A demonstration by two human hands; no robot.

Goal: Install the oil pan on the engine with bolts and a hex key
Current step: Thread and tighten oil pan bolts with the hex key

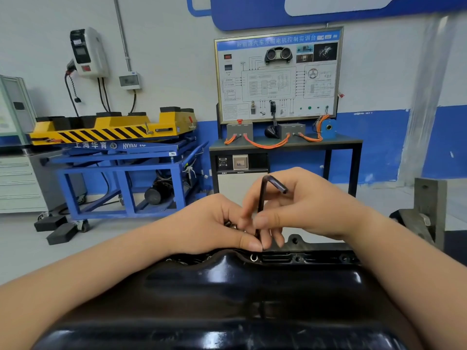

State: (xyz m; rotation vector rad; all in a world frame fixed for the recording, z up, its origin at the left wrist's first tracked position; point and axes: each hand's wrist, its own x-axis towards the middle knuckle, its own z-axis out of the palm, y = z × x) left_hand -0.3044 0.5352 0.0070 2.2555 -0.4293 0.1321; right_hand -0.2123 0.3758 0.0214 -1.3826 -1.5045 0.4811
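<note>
A glossy black oil pan (227, 294) fills the lower part of the view, with its far flange (298, 257) showing bolt holes. One silver bolt (253, 257) sits in the flange. My right hand (303, 208) pinches the long shaft of a black L-shaped hex key (261, 198), which stands upright over the far flange. My left hand (209, 223) is curled round several small silver bolts (231, 224), and its thumb touches the key's lower end. The key's tip is hidden behind my fingers.
Beyond the pan stand a blue lift cart with a yellow striped top (113, 152), a training bench with a wiring panel (278, 74), grey drawers (17, 183) at the left and a grey metal stand (429, 210) at the right.
</note>
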